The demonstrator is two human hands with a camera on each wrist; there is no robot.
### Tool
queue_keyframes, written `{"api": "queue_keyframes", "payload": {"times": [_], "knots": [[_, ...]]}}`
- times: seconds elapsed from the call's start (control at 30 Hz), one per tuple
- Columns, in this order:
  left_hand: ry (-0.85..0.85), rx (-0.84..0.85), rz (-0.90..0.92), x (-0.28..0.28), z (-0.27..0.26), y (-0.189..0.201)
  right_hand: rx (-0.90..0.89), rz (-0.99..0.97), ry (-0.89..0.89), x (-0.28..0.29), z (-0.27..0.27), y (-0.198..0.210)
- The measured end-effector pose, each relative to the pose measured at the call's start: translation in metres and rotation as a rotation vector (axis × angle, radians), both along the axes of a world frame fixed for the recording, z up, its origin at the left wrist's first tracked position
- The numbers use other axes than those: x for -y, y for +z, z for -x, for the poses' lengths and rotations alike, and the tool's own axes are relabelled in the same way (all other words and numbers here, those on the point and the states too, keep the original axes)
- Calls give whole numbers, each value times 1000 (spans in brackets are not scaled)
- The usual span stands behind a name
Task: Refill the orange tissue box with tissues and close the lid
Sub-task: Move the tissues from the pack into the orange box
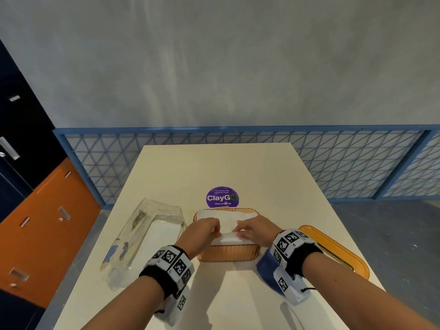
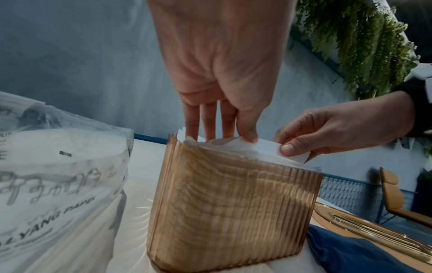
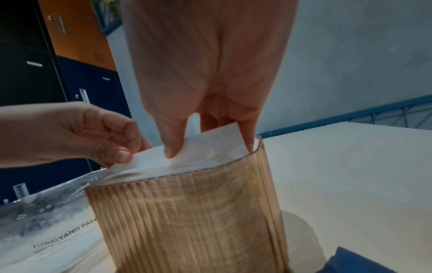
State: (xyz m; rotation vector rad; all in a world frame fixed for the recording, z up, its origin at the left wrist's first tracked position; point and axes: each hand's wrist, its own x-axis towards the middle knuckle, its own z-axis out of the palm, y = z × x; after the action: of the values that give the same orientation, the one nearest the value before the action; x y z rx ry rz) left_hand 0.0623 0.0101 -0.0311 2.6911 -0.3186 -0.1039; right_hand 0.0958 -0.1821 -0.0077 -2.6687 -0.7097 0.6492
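Note:
The orange ribbed tissue box (image 1: 228, 253) stands open at the table's middle, filled to its rim with white tissues (image 1: 228, 219). Over it, my left hand (image 1: 214, 231) and right hand (image 1: 241, 231) each pinch the folded top tissue (image 1: 226, 236) and hold its near edge raised. In the left wrist view the right thumb (image 2: 288, 149) clamps the top tissue (image 2: 266, 146) above the box (image 2: 229, 206). The right wrist view shows the left hand (image 3: 117, 153) pinching the tissue's (image 3: 210, 147) corner. The orange lid (image 1: 333, 251) lies flat to the right of the box.
A clear plastic tissue package (image 1: 147, 234) lies left of the box, partly full. A blue cloth (image 1: 266, 265) sits under my right wrist. A purple ClayGo sticker (image 1: 222, 197) is behind the box. The table (image 1: 273, 177) ends at a blue mesh railing (image 1: 345, 163).

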Motion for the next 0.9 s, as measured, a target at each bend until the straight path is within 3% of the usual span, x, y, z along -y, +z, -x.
{"api": "queue_keyframes", "payload": {"times": [0.1,0.2,0.33,0.67,0.9], "knots": [[119,35,131,-8,-1,-3,6,-24,1,0,1,-3],[372,194,267,-24,-8,-10,3,-69,-2,0,2,-7],[625,118,276,-36,-20,-19,-5,-64,-6,0,2,-11],[565,112,275,-23,-30,-19,-10,-7,2,0,5,-7],[564,69,172,-20,-34,-18,-8,-11,-3,0,5,-7]]}}
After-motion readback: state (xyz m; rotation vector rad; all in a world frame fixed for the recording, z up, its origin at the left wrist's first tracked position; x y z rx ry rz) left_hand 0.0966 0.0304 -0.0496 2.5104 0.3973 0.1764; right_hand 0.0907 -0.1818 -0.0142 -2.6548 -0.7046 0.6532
